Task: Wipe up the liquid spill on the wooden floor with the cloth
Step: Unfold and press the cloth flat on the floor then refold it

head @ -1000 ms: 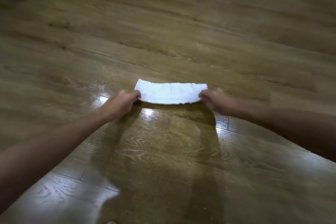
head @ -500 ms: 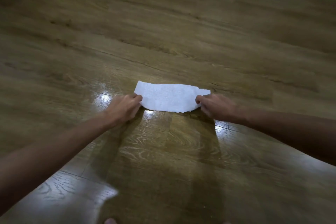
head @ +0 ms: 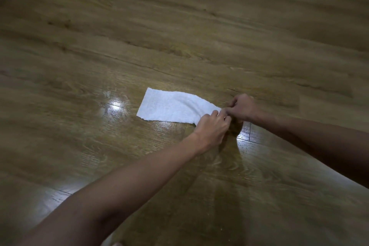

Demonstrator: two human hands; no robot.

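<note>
Head view showed white cloth (head: 175, 107) flat on glossy wet wooden floor (head: 163, 46), both grips, left hand (head: 212, 129) and right hand (head: 242, 108), pinching its right end; best keep it flat, press down, drag across the sheen

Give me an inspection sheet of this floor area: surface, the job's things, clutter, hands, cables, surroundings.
Surface: wooden floor, glossy with a wet-looking sheen by the cloth's near edge.
Job's things: white cloth lying flat, its right end gathered up.
Clutter: nothing seen.
Hands: left hand and right hand both pinch the cloth's right end, close together; its left end is free.
Cables: nothing seen.
Surroundings: only floorboards; the far corners are too dark to tell.
</note>
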